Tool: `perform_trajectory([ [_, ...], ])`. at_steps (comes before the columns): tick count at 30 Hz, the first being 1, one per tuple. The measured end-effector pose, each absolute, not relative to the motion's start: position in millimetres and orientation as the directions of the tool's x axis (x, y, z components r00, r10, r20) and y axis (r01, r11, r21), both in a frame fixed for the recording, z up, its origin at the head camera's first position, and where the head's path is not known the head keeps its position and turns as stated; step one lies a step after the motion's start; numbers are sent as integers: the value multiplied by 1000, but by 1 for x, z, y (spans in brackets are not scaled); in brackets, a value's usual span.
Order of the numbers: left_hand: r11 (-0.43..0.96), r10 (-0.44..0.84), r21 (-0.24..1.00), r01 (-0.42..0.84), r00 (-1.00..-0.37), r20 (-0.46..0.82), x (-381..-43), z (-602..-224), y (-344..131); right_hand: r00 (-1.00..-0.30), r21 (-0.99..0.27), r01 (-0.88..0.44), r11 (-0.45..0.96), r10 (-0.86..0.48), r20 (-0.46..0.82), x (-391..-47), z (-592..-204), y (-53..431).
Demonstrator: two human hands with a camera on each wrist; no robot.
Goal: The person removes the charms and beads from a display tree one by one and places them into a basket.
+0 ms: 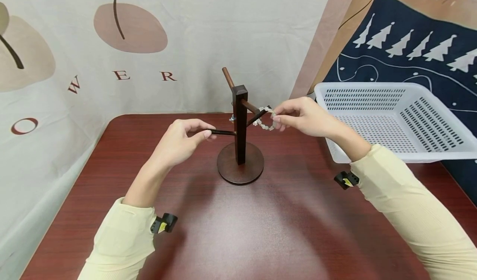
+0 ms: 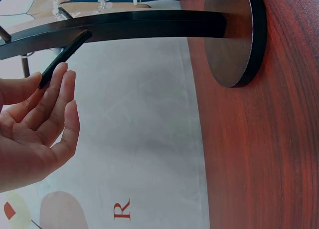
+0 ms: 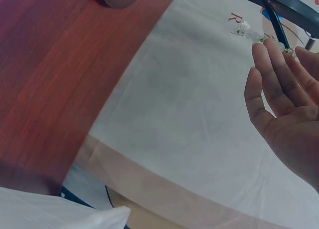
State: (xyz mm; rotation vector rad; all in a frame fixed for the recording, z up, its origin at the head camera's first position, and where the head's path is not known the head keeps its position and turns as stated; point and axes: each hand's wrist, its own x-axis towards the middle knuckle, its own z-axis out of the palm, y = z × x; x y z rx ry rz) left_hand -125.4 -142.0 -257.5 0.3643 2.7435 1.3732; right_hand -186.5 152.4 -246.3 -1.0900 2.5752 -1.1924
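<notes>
A dark wooden stand point(image 1: 241, 124) with a round base and several pegs stands upright on the table. Its left front peg point(image 1: 224, 132) is pinched near the tip between thumb and fingers of my left hand point(image 1: 179, 143). With thumb and fingertips, my right hand point(image 1: 306, 116) pinches a bracelet of pale, clear beads point(image 1: 265, 127) at its right side. The bracelet's loop overlaps the end of the right front peg point(image 1: 257, 117) in the head view. In the right wrist view, its beads point(image 3: 255, 37) stretch across the fingertips beside a dark peg point(image 3: 277, 24).
A white perforated plastic basket point(image 1: 395, 155) sits at the table's right side, beyond my right forearm. Small blue bits point(image 1: 232, 118) show behind the post. A printed cloth point(image 1: 223, 31) hangs behind the reddish-brown table point(image 1: 238, 230).
</notes>
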Motion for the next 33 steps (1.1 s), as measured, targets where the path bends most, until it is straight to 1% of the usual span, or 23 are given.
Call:
perform_trajectory([
  [17, 580, 231, 793, 186, -971, 59, -126, -259, -142, -760, -716, -539, 445, -623, 185, -185, -237, 163],
  [33, 582, 233, 789, 195, -970, 68, -127, -259, -143, -771, -712, -528, 463, -614, 173, -186, -243, 173],
])
